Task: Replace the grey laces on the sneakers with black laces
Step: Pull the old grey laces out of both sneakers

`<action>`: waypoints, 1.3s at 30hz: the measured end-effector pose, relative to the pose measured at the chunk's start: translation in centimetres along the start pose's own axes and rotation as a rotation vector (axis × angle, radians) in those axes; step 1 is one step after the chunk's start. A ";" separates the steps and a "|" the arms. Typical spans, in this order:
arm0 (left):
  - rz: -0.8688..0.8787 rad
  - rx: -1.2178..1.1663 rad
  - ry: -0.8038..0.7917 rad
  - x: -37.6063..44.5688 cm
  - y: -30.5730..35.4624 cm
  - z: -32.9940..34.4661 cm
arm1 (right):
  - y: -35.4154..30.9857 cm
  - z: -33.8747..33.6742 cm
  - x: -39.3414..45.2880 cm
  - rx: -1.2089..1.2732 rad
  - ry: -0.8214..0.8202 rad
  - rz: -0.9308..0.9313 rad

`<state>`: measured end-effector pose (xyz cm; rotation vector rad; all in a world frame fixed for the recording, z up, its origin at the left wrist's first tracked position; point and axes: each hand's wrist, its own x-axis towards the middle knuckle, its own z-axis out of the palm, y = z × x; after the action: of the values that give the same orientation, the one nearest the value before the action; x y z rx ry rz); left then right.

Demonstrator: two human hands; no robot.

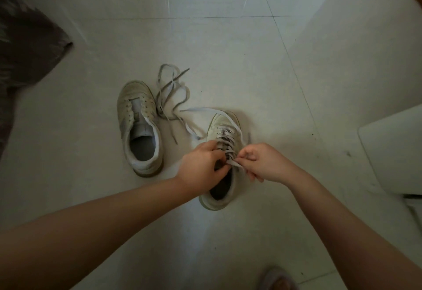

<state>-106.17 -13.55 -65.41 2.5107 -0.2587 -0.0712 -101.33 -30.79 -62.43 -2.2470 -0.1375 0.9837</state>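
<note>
We note the right hand (262, 161) pinching the lace (233, 163) at the sneaker (225, 129) throat; the left hand (201, 164), seemingly gripping there too, lies equally near.

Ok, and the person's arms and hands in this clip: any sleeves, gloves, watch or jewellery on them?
No. Both forearms are bare up to the frame edge, with no sleeve in view. The left hand and the right hand wear no gloves. No watch, bracelet or band shows on either wrist, and no ring shows on the visible fingers. Nails are too small to judge.
</note>
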 end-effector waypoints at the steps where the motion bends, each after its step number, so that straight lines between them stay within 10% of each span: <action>1: -0.007 -0.028 0.007 0.0 0.0 0.0 | 0.1 0.0 0.0 0.003 0.008 -0.001; 13: -0.161 0.026 -0.072 0.0 1.5 0.4 | -0.3 1.0 0.6 -0.038 0.118 -0.072; 20: -0.163 0.023 -0.088 0.2 2.0 0.7 | -2.3 -0.6 0.3 -0.480 0.223 -0.336; 39: -0.204 0.045 -0.118 0.5 1.8 0.3 | -0.4 1.0 0.7 0.147 0.336 -0.133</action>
<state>-105.98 -15.26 -64.61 2.5734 -0.0506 -0.2989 -101.43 -29.66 -63.10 -2.1997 -0.0630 0.5194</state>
